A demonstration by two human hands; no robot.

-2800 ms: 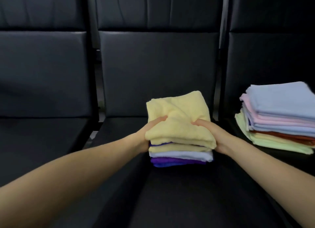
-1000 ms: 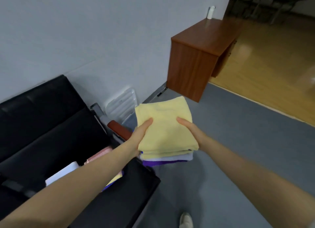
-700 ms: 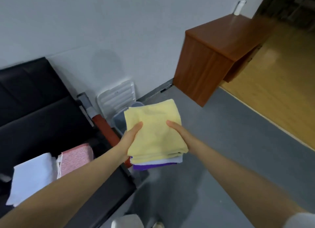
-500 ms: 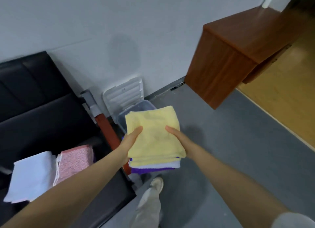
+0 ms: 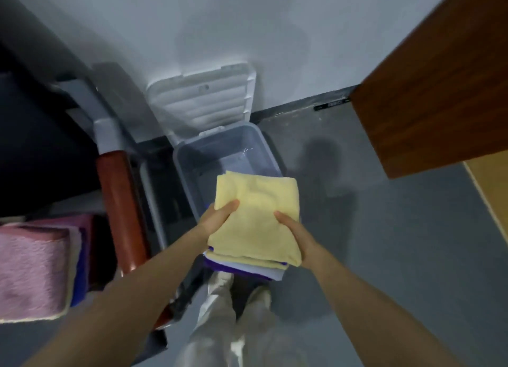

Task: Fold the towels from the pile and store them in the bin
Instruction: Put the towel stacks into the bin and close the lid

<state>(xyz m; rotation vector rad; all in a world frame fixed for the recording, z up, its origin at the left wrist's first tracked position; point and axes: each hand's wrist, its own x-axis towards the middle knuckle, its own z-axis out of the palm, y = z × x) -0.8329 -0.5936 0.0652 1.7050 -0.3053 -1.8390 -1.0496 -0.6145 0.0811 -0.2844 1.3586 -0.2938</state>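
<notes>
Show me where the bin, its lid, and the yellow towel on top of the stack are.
bin (image 5: 258,136): head view, far inner wall.
lid (image 5: 203,97): head view, middle of the ribbed white panel.
yellow towel (image 5: 258,215): head view, centre of its top face.

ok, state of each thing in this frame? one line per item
Grey plastic bin: open, looks empty.
White ribbed bin lid: off, propped against the wall.
Stack of folded towels, yellow on top: held above the bin's near end, not yet inside.
Left hand: grips the stack's left side.
Right hand: grips its right side.
Pink fluffy towel: lying on the seat, blurred.
</notes>
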